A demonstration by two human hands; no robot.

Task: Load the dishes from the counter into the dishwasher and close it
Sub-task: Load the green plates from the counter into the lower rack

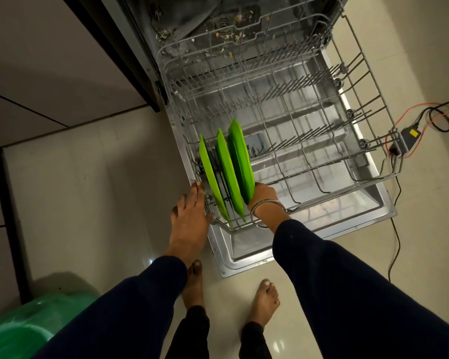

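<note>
The dishwasher's lower wire rack (pixel 309 161) is pulled out over the open door (pixel 252 252). Three green plates stand on edge in its near left corner: a left plate (pixel 213 180), a middle plate (pixel 228 172) and a right plate (pixel 240 159). My right hand (pixel 263 196) grips the near edge of the right plate, a metal bangle on its wrist. My left hand (pixel 192 216) rests with spread fingers on the rack's left rim beside the left plate and holds nothing. The counter is out of view.
The dishwasher tub (pixel 213 24) at the top shows food bits on its floor. A black and orange cable with a yellow-labelled adapter (pixel 410 133) lies on the floor at the right. A green plastic-covered bin (pixel 36 327) stands at the lower left. My bare feet are just before the door.
</note>
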